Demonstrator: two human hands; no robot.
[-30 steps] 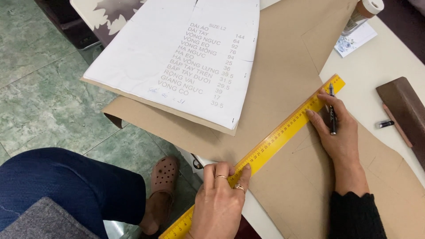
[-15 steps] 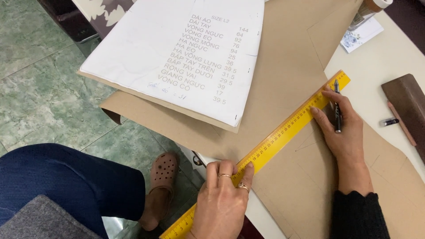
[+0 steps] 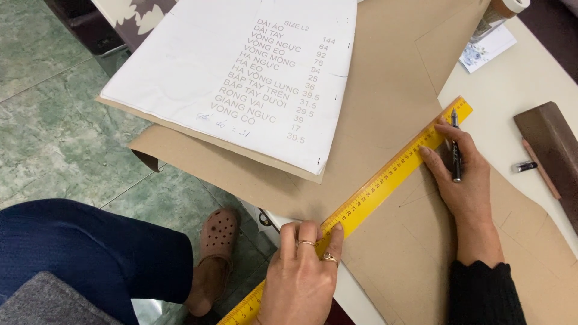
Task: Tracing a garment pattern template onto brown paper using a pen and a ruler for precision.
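A long yellow ruler (image 3: pixel 385 180) lies diagonally across brown pattern paper (image 3: pixel 391 108) on a white table (image 3: pixel 518 84). My left hand (image 3: pixel 301 277) presses down the ruler's near end, fingers flat, rings on two fingers. My right hand (image 3: pixel 460 171) rests against the ruler's far end and holds a black pen (image 3: pixel 456 147) pointing away from me along the paper. Faint drawn lines show on the brown paper near my right hand.
A white sheet with printed rows of words and figures (image 3: pixel 241 78) lies on the brown paper at the left. A dark brown case (image 3: pixel 551 156) and a small pen cap (image 3: pixel 524 167) sit at the right. My leg and brown clog (image 3: pixel 217 241) stand on green floor tiles.
The view has shifted slightly. My right hand has slid a little along the ruler's far end with the pen; the left hand and ruler stay in place.
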